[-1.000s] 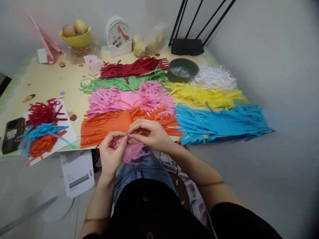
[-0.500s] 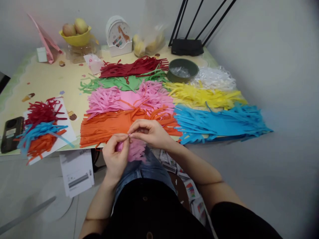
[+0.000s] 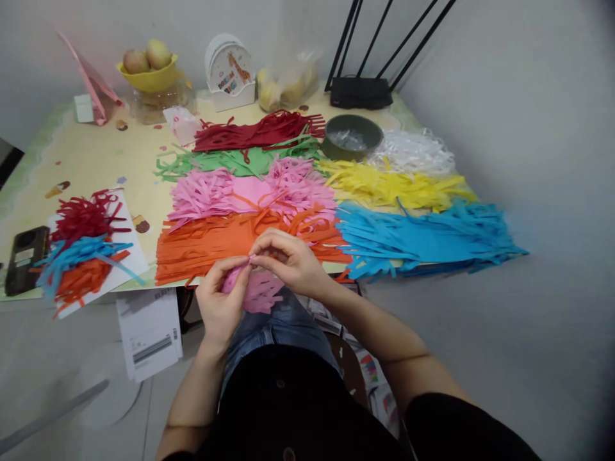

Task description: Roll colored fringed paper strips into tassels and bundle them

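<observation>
Over my lap, just off the table's front edge, my left hand (image 3: 222,301) is closed on a pink fringed paper piece (image 3: 262,291), whose strips hang below the fingers. My right hand (image 3: 293,259) pinches the top of the same piece, its fingertips meeting those of the left. Behind my hands lie orange fringed paper (image 3: 206,246) and pink fringed paper (image 3: 250,191). Blue fringed paper (image 3: 423,237) spreads to the right, with yellow fringed paper (image 3: 394,184) behind it. Green (image 3: 240,161) and red fringed paper (image 3: 259,133) lie farther back.
A dark bowl (image 3: 353,136) of clear pieces stands beside white strips (image 3: 416,152). Red, blue and orange tassels (image 3: 84,272) lie on white paper at the left, near a phone (image 3: 24,259). A router (image 3: 360,93) and a yellow fruit bowl (image 3: 151,78) stand at the back.
The pink piece's strips have swung slightly and spread lower between my hands. My fingertips have shifted a little, still pinching it. The view has moved slightly.
</observation>
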A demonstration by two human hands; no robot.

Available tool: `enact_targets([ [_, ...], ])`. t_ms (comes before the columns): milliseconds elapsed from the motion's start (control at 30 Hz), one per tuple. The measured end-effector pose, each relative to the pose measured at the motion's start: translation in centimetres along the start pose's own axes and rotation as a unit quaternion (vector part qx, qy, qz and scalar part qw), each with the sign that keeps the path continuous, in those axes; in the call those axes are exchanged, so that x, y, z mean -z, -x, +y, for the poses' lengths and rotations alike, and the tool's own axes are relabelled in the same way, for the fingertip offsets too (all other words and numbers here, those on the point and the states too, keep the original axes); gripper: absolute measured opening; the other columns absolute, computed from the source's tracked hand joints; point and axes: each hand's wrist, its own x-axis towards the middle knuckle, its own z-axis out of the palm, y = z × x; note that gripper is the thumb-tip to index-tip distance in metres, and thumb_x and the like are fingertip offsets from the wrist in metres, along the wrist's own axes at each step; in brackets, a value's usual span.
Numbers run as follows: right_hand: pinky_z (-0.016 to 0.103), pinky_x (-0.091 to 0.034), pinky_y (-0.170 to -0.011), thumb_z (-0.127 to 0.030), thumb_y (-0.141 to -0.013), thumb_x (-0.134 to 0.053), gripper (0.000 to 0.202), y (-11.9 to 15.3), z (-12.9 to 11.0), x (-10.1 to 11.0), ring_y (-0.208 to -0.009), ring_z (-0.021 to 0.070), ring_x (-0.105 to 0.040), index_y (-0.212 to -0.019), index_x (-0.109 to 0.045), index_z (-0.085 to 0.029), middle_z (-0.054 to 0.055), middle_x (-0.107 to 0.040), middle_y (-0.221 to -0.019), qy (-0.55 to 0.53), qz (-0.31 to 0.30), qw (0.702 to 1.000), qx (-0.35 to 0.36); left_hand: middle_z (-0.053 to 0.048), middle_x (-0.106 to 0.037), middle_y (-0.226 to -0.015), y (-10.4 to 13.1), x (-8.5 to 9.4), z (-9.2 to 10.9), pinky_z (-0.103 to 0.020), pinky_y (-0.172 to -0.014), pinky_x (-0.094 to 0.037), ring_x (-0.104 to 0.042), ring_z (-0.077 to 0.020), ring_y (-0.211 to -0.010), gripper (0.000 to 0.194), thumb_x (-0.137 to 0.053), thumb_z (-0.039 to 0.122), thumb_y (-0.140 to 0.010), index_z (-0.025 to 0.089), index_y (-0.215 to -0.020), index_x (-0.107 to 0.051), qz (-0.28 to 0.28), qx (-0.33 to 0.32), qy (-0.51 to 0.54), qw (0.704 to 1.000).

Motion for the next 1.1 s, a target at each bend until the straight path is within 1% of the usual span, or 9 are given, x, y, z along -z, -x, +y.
enact_targets([
  [167, 0.026, -0.05, -0.073, -0.031, -0.095, -0.066, 0.015, 0.1, 0.0, -0.3, -0.08, 0.0133, -0.062, -0.088, -0.065, -0.018, 0.004, -0.064, -0.087, -0.016, -0.006, 1.0, -0.014, -0.002, -0.079, -0.087, 0.1, 0.1, -0.4, -0.023, -0.077, -0.059, -0.075, -0.0133, -0.078, 0.008, -0.074, 0.02, -0.088, 0.02, -0.095, -0.078, 0.027, -0.097, -0.081, 0.992],
  [267, 0.027, -0.051, -0.071, -0.034, -0.095, -0.066, 0.018, 0.1, 0.1, -0.2, -0.078, 0.0136, -0.063, -0.089, -0.066, -0.017, 0.004, -0.064, -0.087, -0.022, -0.012, 1.0, -0.019, -0.002, -0.079, -0.085, -0.2, 0.0, -0.3, -0.023, -0.076, -0.06, -0.075, -0.0125, -0.075, 0.009, -0.073, 0.016, -0.088, 0.02, -0.093, -0.078, 0.024, -0.135, -0.07, 0.988],
  [333, 0.027, -0.052, -0.073, -0.034, -0.095, -0.067, 0.018, 0.0, 0.2, 0.0, -0.08, 0.0142, -0.064, -0.089, -0.068, -0.017, 0.005, -0.067, -0.087, 0.001, -0.004, 1.0, 0.003, -0.002, -0.079, -0.082, -0.4, 0.0, -0.1, -0.022, -0.073, -0.06, -0.075, -0.0125, -0.072, 0.007, -0.074, 0.016, -0.087, 0.02, -0.091, -0.078, 0.023, -0.111, -0.035, 0.993],
  [467, 0.03, -0.053, -0.081, -0.028, -0.095, -0.068, 0.013, 0.0, 0.2, 0.6, -0.086, 0.0162, -0.068, -0.09, -0.073, -0.017, 0.007, -0.073, -0.089, 0.055, -0.002, 0.997, 0.055, -0.002, -0.078, -0.079, -0.9, -0.1, 0.2, -0.024, -0.069, -0.06, -0.074, -0.0138, -0.07, 0.002, -0.078, 0.019, -0.084, 0.019, -0.086, -0.078, -0.007, -0.016, 0.045, 0.999],
  [533, 0.029, -0.053, -0.08, -0.025, -0.095, -0.068, 0.01, 0.1, 0.1, 0.7, -0.086, 0.0158, -0.068, -0.091, -0.073, -0.017, 0.006, -0.073, -0.089, 0.074, -0.001, 0.995, 0.069, -0.003, -0.077, -0.08, -0.9, -0.1, 0.3, -0.025, -0.069, -0.059, -0.073, -0.0137, -0.072, 0.001, -0.078, 0.02, -0.083, 0.02, -0.083, -0.077, -0.012, -0.011, 0.066, 0.998],
  [667, 0.027, -0.053, -0.076, -0.023, -0.095, -0.067, 0.008, 0.2, -0.1, 0.4, -0.082, 0.0144, -0.066, -0.091, -0.07, -0.017, 0.006, -0.071, -0.088, 0.112, -0.002, 0.99, 0.086, -0.002, -0.074, -0.078, -0.8, -0.3, 0.2, -0.026, -0.074, -0.059, -0.071, -0.0135, -0.075, 0.008, -0.08, 0.021, -0.081, 0.018, -0.077, -0.073, 0.02, -0.029, 0.052, 0.998],
  [867, 0.025, -0.052, -0.075, -0.022, -0.095, -0.067, 0.006, -0.1, -0.7, 0.1, -0.082, 0.0132, -0.065, -0.091, -0.068, -0.016, 0.005, -0.069, -0.088, 0.107, 0.002, 0.991, 0.081, -0.002, -0.073, -0.082, -0.5, -0.7, -0.2, -0.026, -0.077, -0.059, -0.071, -0.0135, -0.079, 0.01, -0.079, 0.023, -0.083, 0.018, -0.082, -0.071, 0.031, 0.006, 0.084, 0.996],
  [933, 0.024, -0.051, -0.072, -0.022, -0.095, -0.067, 0.007, -0.1, -0.8, -0.4, -0.079, 0.0123, -0.063, -0.09, -0.067, -0.016, 0.004, -0.067, -0.087, 0.1, 0.019, 0.992, 0.069, -0.001, -0.072, -0.082, -0.4, -0.9, -0.3, -0.026, -0.077, -0.058, -0.07, -0.0127, -0.078, 0.008, -0.077, 0.019, -0.084, 0.018, -0.083, -0.07, 0.055, -0.032, 0.071, 0.995],
  [1100, 0.024, -0.049, -0.068, -0.029, -0.096, -0.064, 0.014, 0.1, -0.2, -1.6, -0.074, 0.0113, -0.059, -0.089, -0.064, -0.017, 0.002, -0.064, -0.084, 0.053, 0.061, 0.996, 0.046, -0.003, -0.075, -0.089, -0.3, -0.9, -1.1, -0.03, -0.08, -0.058, -0.072, -0.0152, -0.084, 0.01, -0.074, 0.011, -0.085, 0.02, -0.091, -0.073, 0.101, -0.224, -0.083, 0.966],
])
